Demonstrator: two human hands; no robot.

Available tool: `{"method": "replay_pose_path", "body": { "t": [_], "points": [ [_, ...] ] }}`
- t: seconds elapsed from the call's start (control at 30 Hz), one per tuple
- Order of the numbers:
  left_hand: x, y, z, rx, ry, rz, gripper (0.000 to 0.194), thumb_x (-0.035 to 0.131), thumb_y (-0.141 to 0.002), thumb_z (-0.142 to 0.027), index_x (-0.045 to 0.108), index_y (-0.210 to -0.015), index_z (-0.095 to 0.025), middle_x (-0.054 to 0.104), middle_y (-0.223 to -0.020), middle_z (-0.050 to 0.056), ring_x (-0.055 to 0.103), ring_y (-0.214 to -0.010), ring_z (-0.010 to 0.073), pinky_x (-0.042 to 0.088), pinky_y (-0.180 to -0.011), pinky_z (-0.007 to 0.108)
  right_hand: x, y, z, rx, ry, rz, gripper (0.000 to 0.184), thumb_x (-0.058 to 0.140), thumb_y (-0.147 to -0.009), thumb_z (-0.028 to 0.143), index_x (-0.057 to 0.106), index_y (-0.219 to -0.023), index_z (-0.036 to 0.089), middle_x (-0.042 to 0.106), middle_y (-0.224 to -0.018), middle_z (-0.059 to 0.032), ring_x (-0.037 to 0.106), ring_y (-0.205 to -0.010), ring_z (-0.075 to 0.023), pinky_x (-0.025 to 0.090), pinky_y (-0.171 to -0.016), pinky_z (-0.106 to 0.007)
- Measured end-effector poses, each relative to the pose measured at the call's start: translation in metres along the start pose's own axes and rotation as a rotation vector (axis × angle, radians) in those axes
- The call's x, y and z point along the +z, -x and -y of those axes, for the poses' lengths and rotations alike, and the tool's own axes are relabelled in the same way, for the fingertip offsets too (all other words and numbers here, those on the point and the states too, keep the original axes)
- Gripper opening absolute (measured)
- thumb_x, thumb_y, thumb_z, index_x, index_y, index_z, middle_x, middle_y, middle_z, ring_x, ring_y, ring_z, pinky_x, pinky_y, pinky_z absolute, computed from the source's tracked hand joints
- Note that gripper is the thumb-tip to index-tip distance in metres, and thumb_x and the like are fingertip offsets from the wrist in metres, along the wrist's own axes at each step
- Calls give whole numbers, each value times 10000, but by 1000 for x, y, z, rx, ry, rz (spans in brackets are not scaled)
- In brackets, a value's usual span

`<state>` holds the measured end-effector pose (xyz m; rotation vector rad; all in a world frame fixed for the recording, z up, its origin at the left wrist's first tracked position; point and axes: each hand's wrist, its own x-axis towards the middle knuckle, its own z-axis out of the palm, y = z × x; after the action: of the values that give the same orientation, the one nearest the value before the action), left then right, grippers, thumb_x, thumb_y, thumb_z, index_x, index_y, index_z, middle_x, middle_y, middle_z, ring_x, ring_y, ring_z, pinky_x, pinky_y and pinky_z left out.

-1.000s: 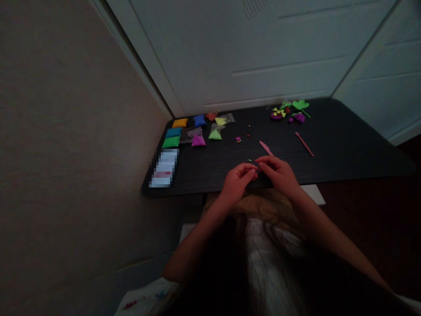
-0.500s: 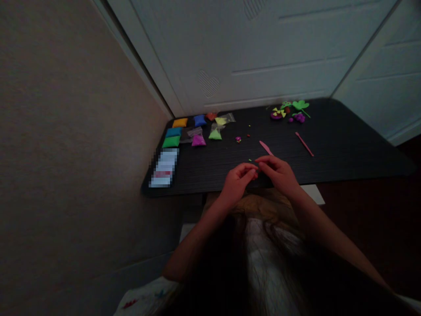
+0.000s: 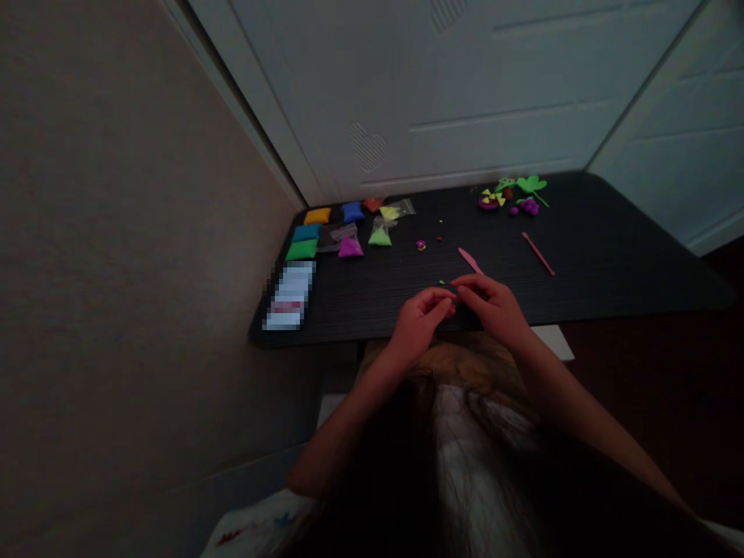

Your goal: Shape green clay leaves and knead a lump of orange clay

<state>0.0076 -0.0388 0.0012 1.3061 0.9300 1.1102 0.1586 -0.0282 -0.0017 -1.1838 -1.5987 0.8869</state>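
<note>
My left hand (image 3: 419, 319) and my right hand (image 3: 493, 306) meet fingertip to fingertip over the near edge of the black table (image 3: 610, 256). Both are closed in a pinch on a tiny piece between them, too small and dim to name. A pink plastic knife (image 3: 470, 260) lies just beyond my right hand. A thin pink stick tool (image 3: 538, 254) lies further right. A tiny green crumb (image 3: 442, 283) sits just past my fingertips.
Several small bags of coloured clay (image 3: 342, 229) lie at the table's far left, beside a white card (image 3: 289, 296). Finished clay figures (image 3: 512, 195) stand at the back right. A small purple bit (image 3: 421, 246) sits mid-table. White doors rise behind; a beige wall is on the left.
</note>
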Motion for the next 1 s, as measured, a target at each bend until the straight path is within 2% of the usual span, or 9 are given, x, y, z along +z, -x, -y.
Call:
{"method": "replay_pose_path", "body": {
  "t": [1.0],
  "points": [
    [0, 0, 0, 13, -16, 15, 128, 534, -780, -257, 598, -839, -162, 592, -716, -7, 548, -699, 96, 423, -713, 243, 0, 1, 1, -20, 20, -18, 192, 523, -798, 324, 636, -909, 216, 643, -831, -9, 583, -755, -144, 434, -686, -276]
  ]
}}
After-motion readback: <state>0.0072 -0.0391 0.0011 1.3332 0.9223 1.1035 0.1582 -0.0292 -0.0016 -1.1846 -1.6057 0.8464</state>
